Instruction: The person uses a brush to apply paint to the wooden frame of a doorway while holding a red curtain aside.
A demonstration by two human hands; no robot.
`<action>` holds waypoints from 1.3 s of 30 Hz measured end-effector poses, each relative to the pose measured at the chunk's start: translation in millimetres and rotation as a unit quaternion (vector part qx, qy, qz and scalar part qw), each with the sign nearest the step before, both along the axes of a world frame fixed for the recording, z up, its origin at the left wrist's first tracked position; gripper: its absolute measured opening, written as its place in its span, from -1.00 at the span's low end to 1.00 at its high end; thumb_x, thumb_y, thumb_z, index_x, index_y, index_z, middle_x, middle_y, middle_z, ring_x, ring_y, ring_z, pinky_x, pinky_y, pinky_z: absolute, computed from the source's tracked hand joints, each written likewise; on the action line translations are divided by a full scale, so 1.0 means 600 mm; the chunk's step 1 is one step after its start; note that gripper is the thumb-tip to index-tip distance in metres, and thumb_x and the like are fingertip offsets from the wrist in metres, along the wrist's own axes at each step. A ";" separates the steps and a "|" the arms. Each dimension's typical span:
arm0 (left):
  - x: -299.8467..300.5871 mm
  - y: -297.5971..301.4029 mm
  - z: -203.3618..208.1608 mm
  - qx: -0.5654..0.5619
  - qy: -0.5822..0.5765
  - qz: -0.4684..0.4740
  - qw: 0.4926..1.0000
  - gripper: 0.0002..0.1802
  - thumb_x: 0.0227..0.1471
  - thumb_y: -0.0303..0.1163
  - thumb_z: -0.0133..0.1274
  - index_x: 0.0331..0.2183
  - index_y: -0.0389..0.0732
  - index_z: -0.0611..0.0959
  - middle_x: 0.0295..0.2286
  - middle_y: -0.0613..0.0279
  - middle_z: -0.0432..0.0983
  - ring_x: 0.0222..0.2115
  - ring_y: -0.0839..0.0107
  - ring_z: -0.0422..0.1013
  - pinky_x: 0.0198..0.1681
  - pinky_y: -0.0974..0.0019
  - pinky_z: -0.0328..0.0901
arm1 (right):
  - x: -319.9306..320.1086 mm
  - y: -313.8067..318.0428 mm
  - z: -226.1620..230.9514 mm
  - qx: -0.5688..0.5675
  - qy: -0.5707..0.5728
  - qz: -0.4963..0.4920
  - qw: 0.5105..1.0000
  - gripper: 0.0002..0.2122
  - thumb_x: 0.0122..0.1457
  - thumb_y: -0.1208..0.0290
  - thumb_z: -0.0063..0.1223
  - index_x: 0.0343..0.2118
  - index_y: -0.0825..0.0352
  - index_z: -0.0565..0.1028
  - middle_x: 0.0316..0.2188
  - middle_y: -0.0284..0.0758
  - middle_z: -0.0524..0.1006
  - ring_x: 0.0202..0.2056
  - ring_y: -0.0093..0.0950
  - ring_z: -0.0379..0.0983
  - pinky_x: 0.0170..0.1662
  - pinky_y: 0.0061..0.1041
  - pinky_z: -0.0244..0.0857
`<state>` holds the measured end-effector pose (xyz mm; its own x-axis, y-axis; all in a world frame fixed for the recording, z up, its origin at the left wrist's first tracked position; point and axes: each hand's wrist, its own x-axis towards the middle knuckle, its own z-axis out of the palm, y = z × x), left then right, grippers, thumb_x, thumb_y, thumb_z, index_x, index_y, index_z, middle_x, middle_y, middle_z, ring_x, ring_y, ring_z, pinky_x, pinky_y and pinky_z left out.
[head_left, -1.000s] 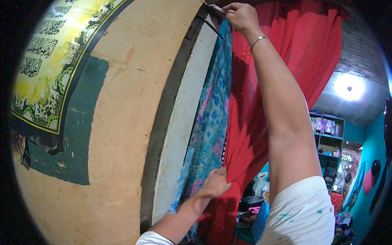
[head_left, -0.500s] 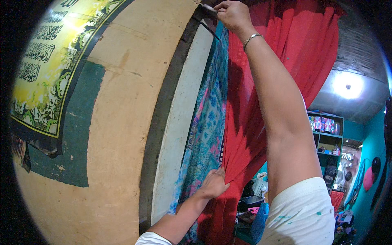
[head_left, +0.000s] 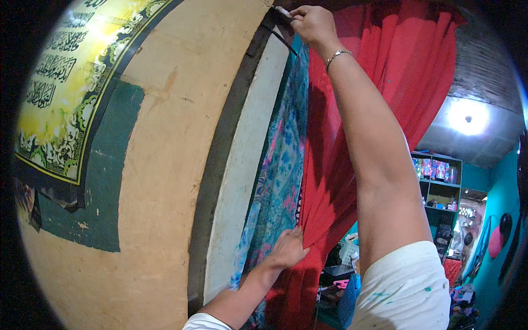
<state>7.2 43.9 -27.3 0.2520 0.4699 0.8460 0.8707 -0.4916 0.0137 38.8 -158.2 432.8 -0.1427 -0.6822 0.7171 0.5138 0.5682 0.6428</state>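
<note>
My right hand (head_left: 314, 26) is raised to the top corner of the doorway, thumb and fingers closed on a small whitish piece (head_left: 282, 11) that I cannot make out fully. A dark thin strip (head_left: 285, 39) hangs just below it. Lower down, my left hand (head_left: 289, 250) closes on the left edge of the red curtain (head_left: 410, 60), its fingertips partly hidden in the folds. Behind the red cloth, along its left side, hangs a blue and pink floral curtain (head_left: 280, 148). My right forearm crosses in front of the red curtain.
Left of the doorway stands a tan board wall (head_left: 159, 181) with a yellow and black script poster (head_left: 60, 93). A pale frame post (head_left: 247, 148) borders the cloth. Beyond the curtain are a shelf unit (head_left: 444, 184), a lit ceiling lamp (head_left: 468, 119) and a blue basket (head_left: 348, 302).
My right hand has shifted very slightly downward, still pinching the whitish piece. The left hand stays on the curtain edge; the view has moved a little.
</note>
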 end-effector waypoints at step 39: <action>-0.008 0.002 -0.012 0.033 -0.017 0.023 0.999 -0.37 -0.08 -0.20 0.05 0.01 -0.32 0.39 0.00 -0.11 0.32 0.07 0.13 0.21 0.12 0.14 0.05 | 0.009 -0.064 0.017 -0.271 -0.071 0.399 0.873 -0.86 0.07 0.57 -0.06 -0.48 0.49 0.54 -0.59 -0.19 0.55 -0.61 -0.43 0.53 -0.62 -0.50 0.40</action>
